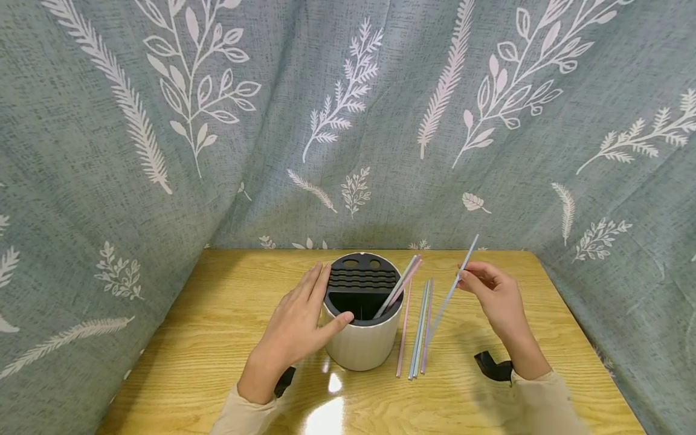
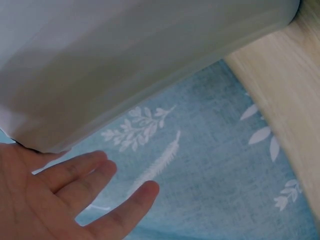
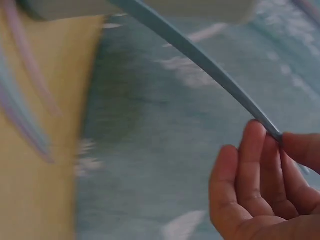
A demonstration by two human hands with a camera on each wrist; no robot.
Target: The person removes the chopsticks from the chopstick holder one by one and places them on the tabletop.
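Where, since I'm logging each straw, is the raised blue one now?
In the head view, the raised blue straw is right of the container, pinched in the right hand, beside the straws lying on the table.

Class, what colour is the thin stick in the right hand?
The thin stick in the right hand is light blue; the head view shows it best.

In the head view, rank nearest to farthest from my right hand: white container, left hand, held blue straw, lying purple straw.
1. Blue straw, in the right hand
2. Purple straw, lying to its left
3. White container, farther left
4. Left hand, at its left
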